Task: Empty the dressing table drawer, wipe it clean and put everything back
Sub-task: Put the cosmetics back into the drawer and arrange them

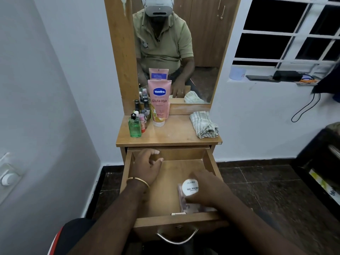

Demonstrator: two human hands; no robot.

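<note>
White walls flank the dresser [169,138], whose drawer [128,173] is pulled out toward you. On the top stand a lotion tube [159,102], a cloth [204,126] and small bottles [137,124]. Your left hand [147,167] hovers over the drawer's back left, fingers loosely curled, holding nothing. Your right hand [207,190] pinches a white jar [190,187] above a pink packet [191,207] at the drawer's front right.

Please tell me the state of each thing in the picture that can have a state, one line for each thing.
drawer: pulled open, nearly emptied
white jar: in the drawer, lid on, held by the right hand
right hand: curled round the jar
left hand: in the drawer, loosely curled, holding nothing
pink packet: flat under the jar
lotion tube: upright on its cap, closed
green bottle: upright, capped
cloth: crumpled on the tabletop, unused
</note>
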